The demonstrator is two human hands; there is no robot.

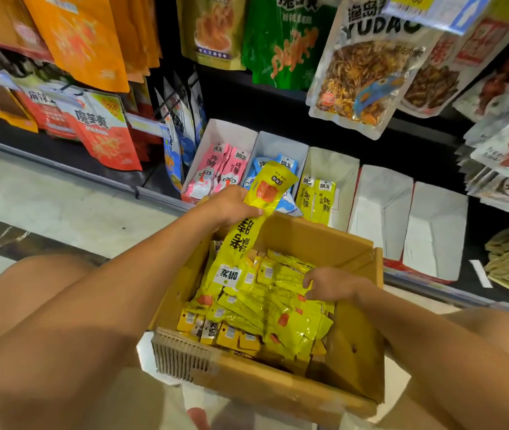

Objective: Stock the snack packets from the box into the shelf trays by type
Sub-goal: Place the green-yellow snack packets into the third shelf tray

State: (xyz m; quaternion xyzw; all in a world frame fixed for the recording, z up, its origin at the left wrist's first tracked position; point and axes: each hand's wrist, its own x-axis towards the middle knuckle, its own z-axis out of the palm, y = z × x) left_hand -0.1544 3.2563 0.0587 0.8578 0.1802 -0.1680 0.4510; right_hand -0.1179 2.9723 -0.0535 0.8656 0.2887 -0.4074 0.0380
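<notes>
Pale glossy floor meets dark shelving hung with snack pouches.

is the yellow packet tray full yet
No, far from full: the yellow packet tray shows only two upright packets, bare wall behind.

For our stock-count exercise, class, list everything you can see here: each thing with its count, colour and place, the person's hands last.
Cardboard box: one, brown, centre foreground.
Loose packets: many, yellow, in the box.
Held packets: at least two, yellow, above the box.
Trays: five, white, side by side behind the box; two rightmost show no packets.
Pink packets: several, leftmost tray.
Blue packets: few, second tray.
Shelved yellow packets: two, third tray.
Hanging bags: many, mixed colours, above the trays.
Left hand: one, grips the held packets.
Right hand: one, in the box, pinching loose packets.
</notes>
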